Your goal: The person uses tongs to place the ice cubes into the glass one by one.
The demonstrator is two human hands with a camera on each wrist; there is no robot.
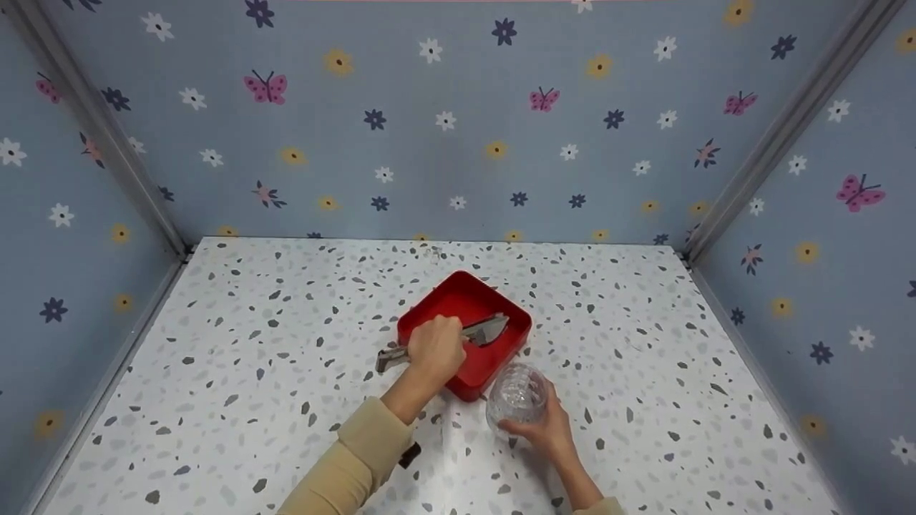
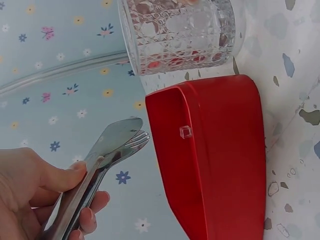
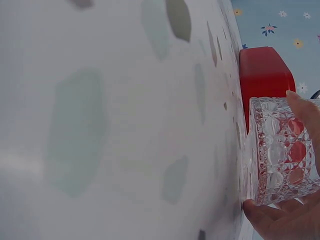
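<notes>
Above the red tray (image 1: 481, 372), my left hand (image 1: 438, 348) grips a bundle of metal cutlery (image 1: 488, 329). In the left wrist view, a fork (image 2: 131, 146) shows beside a broad, blade-like piece (image 2: 114, 137), pinched between thumb and fingers. The handle ends stick out to the left of the hand. My right hand (image 1: 544, 423) holds a clear, cut-patterned glass (image 1: 517, 397) with thumb and fingers around its sides. The glass stands on the table at the tray's near right side. In the right wrist view, the fingers partly hide the glass (image 3: 277, 150).
A small dark object (image 1: 410, 455) lies on the speckled table (image 1: 250, 343), partly covered by the left sleeve. Flower-patterned walls (image 1: 458, 129) enclose the table at the back and both sides, with grey posts (image 1: 794, 114) at the corners.
</notes>
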